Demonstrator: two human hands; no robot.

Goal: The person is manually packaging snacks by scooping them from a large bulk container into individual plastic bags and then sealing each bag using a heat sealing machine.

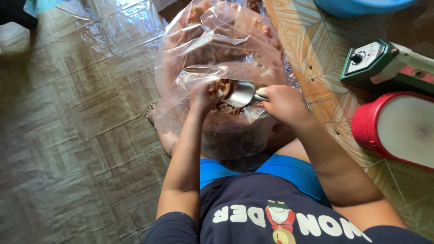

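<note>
My right hand (pixel 284 102) grips the handle of a metal scoop (pixel 240 92), whose bowl points left into the mouth of a small clear plastic bag (pixel 199 77). My left hand (pixel 204 96) pinches that bag's rim beside the scoop. Brown fried snack pieces (pixel 224 86) show at the scoop and in the bag. Behind it lies a big clear plastic bag (pixel 217 31) full of the same brown pieces.
I sit on a patterned floor covered with clear plastic sheet (pixel 81 104); my foot (pixel 152 113) shows left of the bag. At right stand a green and white heat sealer (pixel 384 63), a red kitchen scale (pixel 398 126) and a blue basin (pixel 361 5).
</note>
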